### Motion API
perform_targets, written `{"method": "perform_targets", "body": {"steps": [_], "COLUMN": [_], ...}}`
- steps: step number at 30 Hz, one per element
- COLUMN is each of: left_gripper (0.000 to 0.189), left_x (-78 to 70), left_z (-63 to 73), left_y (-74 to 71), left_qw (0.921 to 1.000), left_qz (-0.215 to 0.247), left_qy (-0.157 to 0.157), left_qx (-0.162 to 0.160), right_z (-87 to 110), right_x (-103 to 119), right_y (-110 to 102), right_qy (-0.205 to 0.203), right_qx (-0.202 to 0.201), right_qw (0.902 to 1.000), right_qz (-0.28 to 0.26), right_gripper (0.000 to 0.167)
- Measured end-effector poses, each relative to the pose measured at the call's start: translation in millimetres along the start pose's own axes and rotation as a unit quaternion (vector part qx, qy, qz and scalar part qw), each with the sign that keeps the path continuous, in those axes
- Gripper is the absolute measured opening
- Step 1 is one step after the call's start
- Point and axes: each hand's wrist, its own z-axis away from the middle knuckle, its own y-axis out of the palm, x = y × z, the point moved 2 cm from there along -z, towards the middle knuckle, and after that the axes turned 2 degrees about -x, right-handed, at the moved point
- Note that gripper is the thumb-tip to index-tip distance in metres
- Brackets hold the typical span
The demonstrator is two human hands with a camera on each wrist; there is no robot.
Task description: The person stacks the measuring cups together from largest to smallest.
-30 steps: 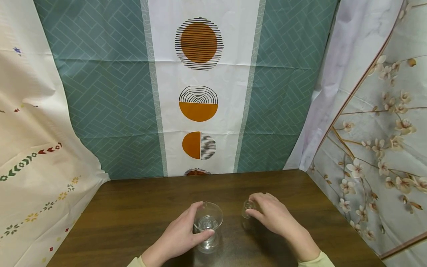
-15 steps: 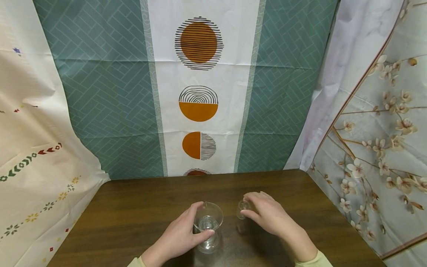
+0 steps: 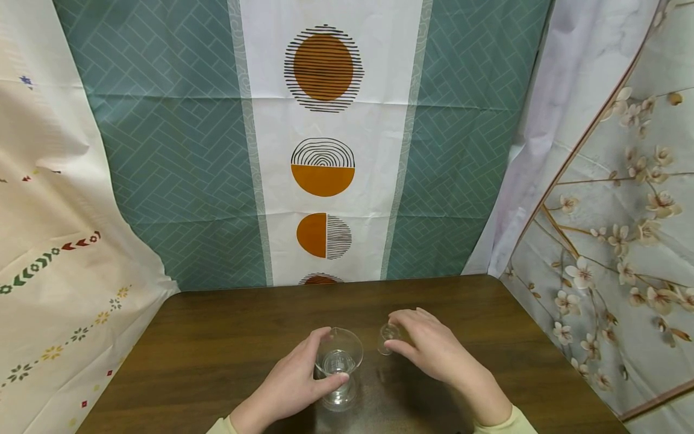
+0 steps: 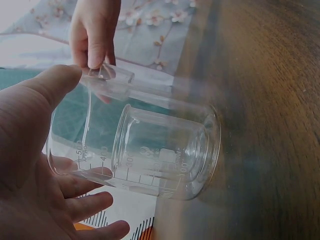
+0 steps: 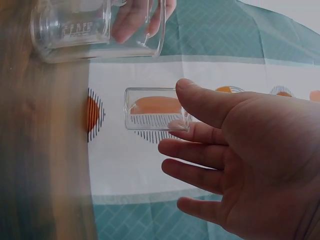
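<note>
My left hand [image 3: 293, 377] holds a large clear glass beaker [image 4: 102, 165] near its rim, thumb on one side and fingers on the other. The beaker stands upright on the table. Inside it, a smaller glass beaker [image 4: 165, 150] stands near the bottom, with printed markings. Just to the right, my right hand [image 3: 434, 346] pinches a tiny clear beaker [image 5: 150, 107] by its rim between thumb and index finger, the other fingers spread. In the right wrist view this tiny beaker is raised off the table, upright and apart from the large one.
The brown wooden table [image 3: 228, 337] reaches back to a green and white patterned curtain [image 3: 184, 150]. A floral cloth [image 3: 612, 241] hangs along the right side, a cream cloth [image 3: 59, 199] along the left.
My right hand has moved left with the tiny beaker, closer to the large beaker. The left hand and the large beaker have stayed in place.
</note>
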Motion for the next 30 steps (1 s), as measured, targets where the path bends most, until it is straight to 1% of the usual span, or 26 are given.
{"method": "perform_targets", "body": {"steps": [5,19,30], "left_gripper": [0.092,0.09,0.089], "left_x": [0.4,0.7,-0.5], "left_z": [-0.2,0.1,-0.7], "left_y": [0.1,0.4,0.0], "left_qw": [1.0,1.0,1.0], "left_qz": [0.002,0.003,0.001], "left_qy": [0.003,0.001,0.002], "left_qx": [0.001,0.001,0.0], "right_z": [-1.1,-6.0,-8.4], "right_x": [3.9,11.3,15.8], "right_y": [-0.8,-5.0,-6.3], "right_qy": [-0.01,-0.019,-0.016], "right_qx": [-0.008,-0.017,-0.014], "right_qw": [0.9999,0.9996,0.9994], "right_qz": [-0.002,-0.016,-0.028], "right_gripper": [0.035,0.034,0.033]}}
